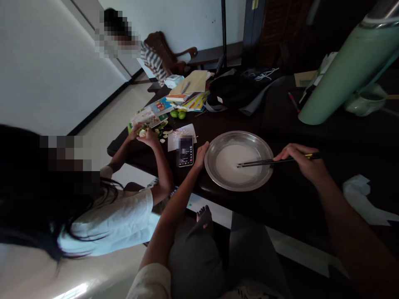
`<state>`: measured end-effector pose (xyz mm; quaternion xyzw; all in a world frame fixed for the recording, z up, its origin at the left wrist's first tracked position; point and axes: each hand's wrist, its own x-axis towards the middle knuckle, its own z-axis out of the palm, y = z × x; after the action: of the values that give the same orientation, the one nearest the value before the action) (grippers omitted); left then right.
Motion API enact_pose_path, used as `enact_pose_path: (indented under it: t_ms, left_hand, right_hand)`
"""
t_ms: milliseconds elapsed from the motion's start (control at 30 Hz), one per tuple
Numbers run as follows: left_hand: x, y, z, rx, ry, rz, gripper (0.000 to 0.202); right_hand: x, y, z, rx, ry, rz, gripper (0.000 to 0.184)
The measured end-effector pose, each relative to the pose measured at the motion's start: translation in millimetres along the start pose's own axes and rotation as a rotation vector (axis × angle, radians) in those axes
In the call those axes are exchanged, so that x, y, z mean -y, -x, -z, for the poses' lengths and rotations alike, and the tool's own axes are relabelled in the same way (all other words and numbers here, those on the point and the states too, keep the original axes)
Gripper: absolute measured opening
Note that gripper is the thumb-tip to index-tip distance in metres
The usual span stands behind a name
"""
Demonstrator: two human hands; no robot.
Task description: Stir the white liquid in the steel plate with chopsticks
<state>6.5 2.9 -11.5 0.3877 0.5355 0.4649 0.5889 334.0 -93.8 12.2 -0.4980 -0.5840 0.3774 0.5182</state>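
Note:
A wide, shallow metal bowl (269,178) stands on the dark table and holds a whitish liquid (230,160). At the bowl's left rim, my left hand (202,155) grips the edge; part of its fingers is hidden. My right hand (301,158) is closed around a pair of dark chopsticks (258,162) from the right side. Their tips dip into the liquid near the middle of the bowl. Just left of my left hand lies a phone (186,151) with its screen lit, partly over a white paper (173,143) with small pale sticks on it.
To my left, a person's hands (146,135) peel a green citrus fruit above scattered peel. Two green limes (178,114), a stack of books (190,93) and a black bag (237,93) lie farther back. A green thermos (339,79), a mug (366,101) and crumpled tissue (358,191) are on the right.

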Motion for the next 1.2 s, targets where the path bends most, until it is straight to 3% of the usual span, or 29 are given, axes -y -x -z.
enact_pose_path:
  t_ms: [100, 300, 500, 633, 833, 1033, 1200]
  left_hand:
    - [-0.3, 0.4, -0.5, 0.005, -0.008, -0.004, 0.049]
    - [1.8, -1.5, 0.9, 0.003, -0.001, -0.005, 0.049]
    - [3.6, -2.1, 2.3, -0.022, 0.031, 0.011, 0.047]
    - [5.5, -2.6, 3.7, 0.001, 0.012, -0.002, 0.047]
    - [2.8, 0.3, 3.2, 0.013, 0.0, -0.012, 0.048]
    - [-1.8, 4.4, 1.9, 0.01, 0.024, -0.008, 0.048]
    - [-2.6, 5.3, 1.6, -0.002, 0.055, -0.002, 0.048]
  right_hand:
    - [0.2, -0.3, -5.1, 0.091, 0.051, 0.033, 0.045]
    - [0.5, -0.8, 0.4, -0.071, 0.058, -0.002, 0.046]
    - [5.8, 0.4, -5.7, 0.09, 0.075, -0.022, 0.047]
    - [3.7, 0.1, -0.2, -0.048, 0.052, -0.054, 0.051]
    - [3.8, 0.5, -4.1, 0.056, 0.074, 0.0, 0.047]
    - [4.8, 1.5, 1.5, -0.094, 0.048, -0.045, 0.049]
    - [5.2, 2.3, -5.2, 0.073, 0.064, -0.006, 0.047]
